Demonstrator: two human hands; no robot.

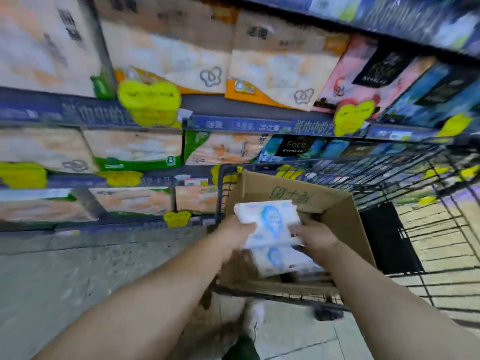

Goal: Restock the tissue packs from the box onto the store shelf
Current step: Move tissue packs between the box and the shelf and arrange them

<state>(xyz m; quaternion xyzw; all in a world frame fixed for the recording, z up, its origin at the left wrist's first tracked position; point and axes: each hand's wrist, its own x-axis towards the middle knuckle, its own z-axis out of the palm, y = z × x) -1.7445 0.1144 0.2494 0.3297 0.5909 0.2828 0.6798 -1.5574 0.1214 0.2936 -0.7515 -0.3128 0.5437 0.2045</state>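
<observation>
A white tissue pack (270, 222) with a blue print is held just above the open cardboard box (337, 216). My left hand (233, 233) grips its left end and my right hand (314, 236) grips its right end. Below it, inside the box, lies another white and blue tissue pack (283, 261). The box stands in a black wire cart (405, 178). The store shelf (233, 124) runs across the left and top, filled with orange, green, pink and blue tissue packages. The view is blurred.
Yellow price tags (149, 102) hang along the blue shelf rails. The grey floor (65, 281) lies at the lower left, below the bottom shelf. The cart's wire sides rise to the right of the box, and one cart wheel (328, 313) sits near my right forearm.
</observation>
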